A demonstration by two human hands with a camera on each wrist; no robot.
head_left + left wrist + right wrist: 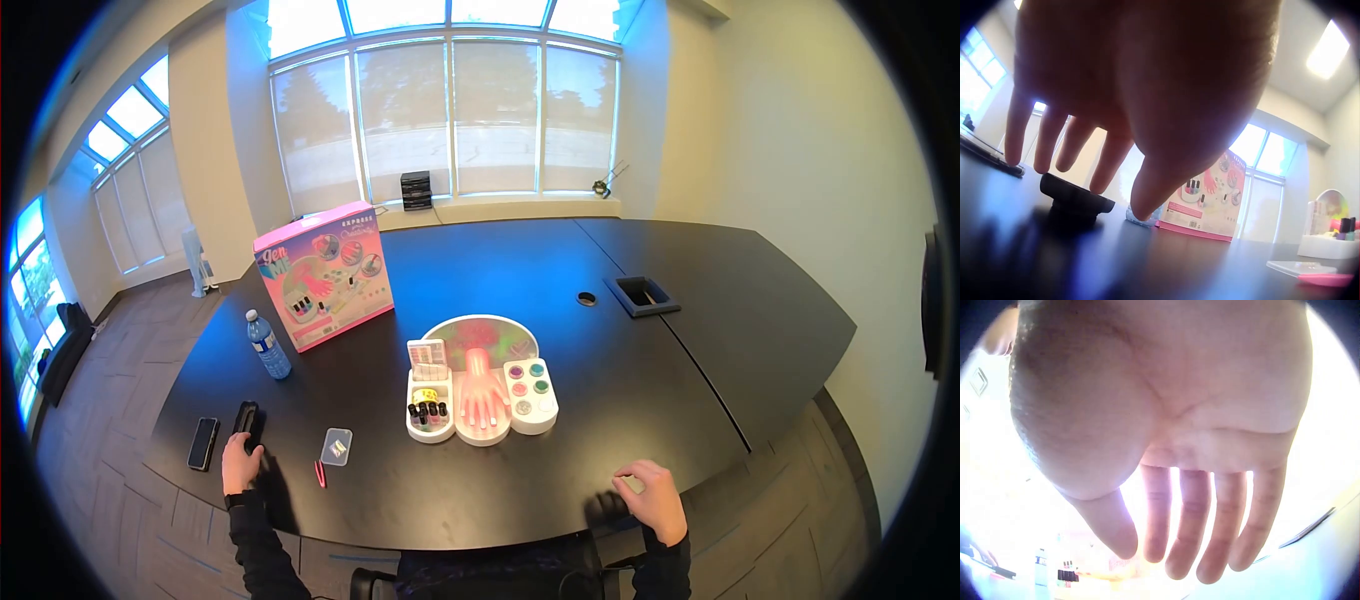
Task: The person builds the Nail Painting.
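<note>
My left hand [241, 465] is at the near end of a black object [246, 424] on the left of the table; in the left wrist view its fingers [1072, 140] hang spread above that black object [1075, 195], with no grip on it. My right hand [654, 498] hovers over the table's near edge at the right, holding nothing, its fingers [1191, 525] loosely extended. Between the hands stands a white nail playset [482, 433] with a pink model hand [481, 385], small dark-capped bottles [428, 411] and coloured pots [538, 370].
A pink box [325, 275] stands behind a water bottle [267, 345]. A phone [203, 444] lies at the far left. Right of my left hand are a small clear case [337, 447] and red tweezers [320, 474]. A square socket opening [643, 296] is at the back right.
</note>
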